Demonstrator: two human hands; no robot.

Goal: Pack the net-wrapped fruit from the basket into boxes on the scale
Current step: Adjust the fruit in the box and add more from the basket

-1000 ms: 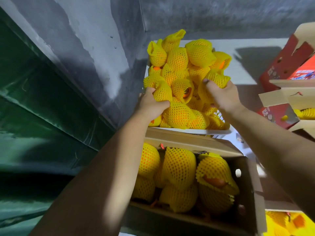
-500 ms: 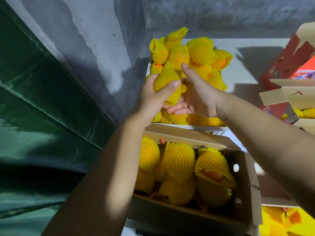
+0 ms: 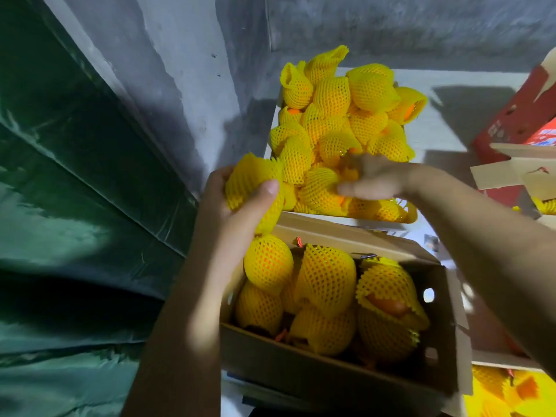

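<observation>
Presently the left hand (image 3: 237, 203) has fingers (image 3: 264, 191) and thumb curled round one net-wrapped fruit (image 3: 255, 182), held just above the near-left corner of the open cardboard box (image 3: 331, 374). Right hand (image 3: 370, 177) is motion-blurred over the heap in the basket (image 3: 406, 213); its fingers look loosely spread and seem to hold nothing, though the blur leaves that uncertain.

Risks, as judged:
- The held fruit sits partly out past the box wall; a loose grip would drop it beside the box, not into it.
- The box already carries a top layer of wrapped fruit; another piece set on a crown could roll off.
- The basket heap is piled high above its rim; pulling from low in the pile may spill neighbours onto the white desk (image 3: 451, 127).
- The scale itself is not visible under the box.

Fruit: rounded, each sleeved in yellow foam mesh with ruffled open ends, orange skin showing through gaps. Soft sleeve, likely slips on the fruit.
</observation>
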